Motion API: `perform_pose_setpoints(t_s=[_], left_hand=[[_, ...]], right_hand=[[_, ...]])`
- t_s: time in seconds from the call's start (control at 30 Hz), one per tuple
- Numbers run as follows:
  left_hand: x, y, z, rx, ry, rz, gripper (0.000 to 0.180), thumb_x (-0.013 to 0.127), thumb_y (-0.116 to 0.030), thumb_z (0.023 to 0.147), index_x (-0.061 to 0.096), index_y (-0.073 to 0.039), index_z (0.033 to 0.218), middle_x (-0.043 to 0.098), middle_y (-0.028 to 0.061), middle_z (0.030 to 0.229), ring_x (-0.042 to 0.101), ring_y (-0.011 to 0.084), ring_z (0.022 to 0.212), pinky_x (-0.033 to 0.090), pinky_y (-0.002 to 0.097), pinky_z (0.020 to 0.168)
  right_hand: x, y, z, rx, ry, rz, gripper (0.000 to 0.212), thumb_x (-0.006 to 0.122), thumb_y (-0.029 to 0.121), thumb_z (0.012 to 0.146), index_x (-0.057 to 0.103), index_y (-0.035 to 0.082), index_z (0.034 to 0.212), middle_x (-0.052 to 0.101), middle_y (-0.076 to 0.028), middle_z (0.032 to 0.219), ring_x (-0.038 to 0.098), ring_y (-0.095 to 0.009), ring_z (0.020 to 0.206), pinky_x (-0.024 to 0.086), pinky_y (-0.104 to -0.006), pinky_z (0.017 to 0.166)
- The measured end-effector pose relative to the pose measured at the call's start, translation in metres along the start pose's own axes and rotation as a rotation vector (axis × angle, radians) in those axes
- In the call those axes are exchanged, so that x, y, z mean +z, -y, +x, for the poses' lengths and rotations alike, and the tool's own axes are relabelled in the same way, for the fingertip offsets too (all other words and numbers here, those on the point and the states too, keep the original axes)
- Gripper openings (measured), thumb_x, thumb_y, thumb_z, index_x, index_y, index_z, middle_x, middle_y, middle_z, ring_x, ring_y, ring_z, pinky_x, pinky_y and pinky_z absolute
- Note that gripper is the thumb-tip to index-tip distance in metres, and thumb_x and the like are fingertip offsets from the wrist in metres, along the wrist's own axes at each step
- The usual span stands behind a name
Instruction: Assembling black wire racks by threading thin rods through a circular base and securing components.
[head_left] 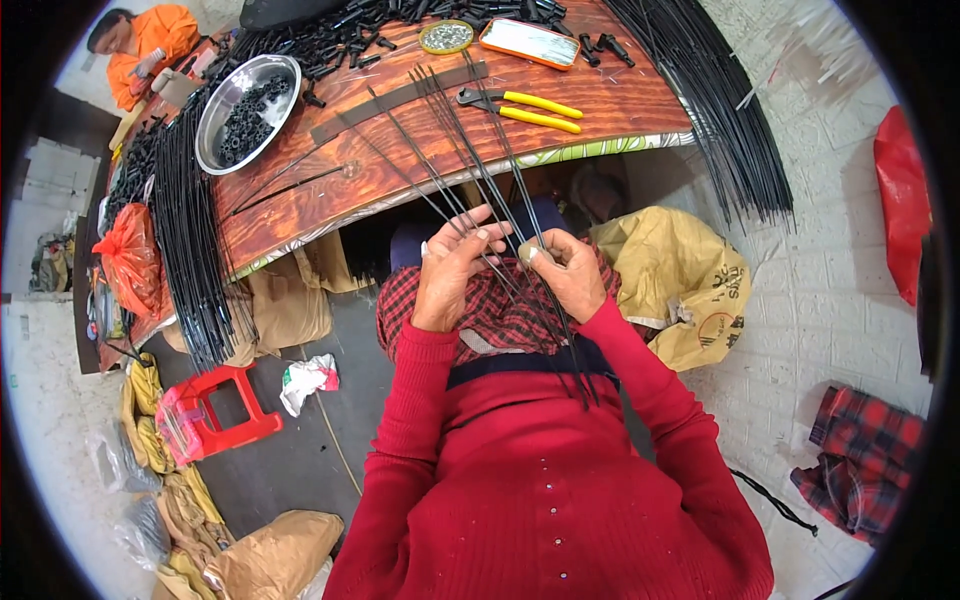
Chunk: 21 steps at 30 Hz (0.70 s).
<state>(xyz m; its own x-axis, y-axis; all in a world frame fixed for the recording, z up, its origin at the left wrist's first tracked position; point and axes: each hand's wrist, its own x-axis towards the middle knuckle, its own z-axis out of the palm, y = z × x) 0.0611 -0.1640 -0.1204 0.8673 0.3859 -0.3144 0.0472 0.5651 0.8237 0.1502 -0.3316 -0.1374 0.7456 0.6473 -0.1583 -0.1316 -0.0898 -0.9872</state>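
Observation:
Several thin black tapering rods [488,182] slant from my lap up over the table's front edge, their thin ends above the tabletop. My left hand [455,268] has its thumb and forefinger closed on some of them, with the other fingers partly spread among the rods. My right hand [572,278] grips more rods between thumb and bent fingers, and a pale cover sits on that thumb. Both hands are close together over a red-and-black checked cloth [400,305] on my lap. Yellow-handled cutting pliers [535,108] lie on the table beyond my right hand.
The wooden table [300,205] carries a metal bowl [208,150] of small black parts, a flat metal bar [400,100], a round dish [446,37] and an orange-rimmed tray [530,44]. Rod bundles [185,230] overhang both sides. A red stool [215,410] stands left. A person in orange [160,40] sits far left.

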Motion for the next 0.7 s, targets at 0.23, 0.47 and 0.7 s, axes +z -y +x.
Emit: perform_pose_setpoints(t_s=[0.23,0.47,0.7], left_hand=[[0.003,0.004,0.003,-0.004,-0.017,0.038,0.038,0.062,-0.012,0.098,0.055,0.001,0.132,0.071,0.0115,0.109,0.065,0.0122,0.088,0.055,0.0270,0.076],[0.000,0.012,0.005,-0.007,-0.031,0.041,0.036,0.065,-0.017,0.098,0.060,0.001,0.128,0.071,0.0077,0.103,0.065,0.0110,0.088,0.055,0.0270,0.076],[0.000,0.010,0.004,0.001,-0.005,0.035,0.034,0.057,-0.017,0.100,0.060,0.001,0.129,0.073,0.0114,0.108,0.066,0.0116,0.089,0.055,0.0262,0.076]], right_hand=[[0.001,-0.005,0.000,0.009,0.013,0.010,0.013,0.063,0.010,0.097,0.063,-0.001,0.103,0.070,-0.005,0.091,0.064,-0.008,0.085,0.050,-0.0236,0.078],[0.004,-0.001,-0.005,0.002,0.016,0.028,0.012,0.062,0.010,0.098,0.063,-0.001,0.103,0.071,-0.005,0.091,0.064,-0.009,0.086,0.050,-0.0240,0.079],[0.003,-0.006,-0.006,-0.002,0.017,0.023,0.012,0.062,0.010,0.099,0.063,-0.001,0.102,0.071,-0.006,0.092,0.065,-0.009,0.087,0.051,-0.0246,0.080]])
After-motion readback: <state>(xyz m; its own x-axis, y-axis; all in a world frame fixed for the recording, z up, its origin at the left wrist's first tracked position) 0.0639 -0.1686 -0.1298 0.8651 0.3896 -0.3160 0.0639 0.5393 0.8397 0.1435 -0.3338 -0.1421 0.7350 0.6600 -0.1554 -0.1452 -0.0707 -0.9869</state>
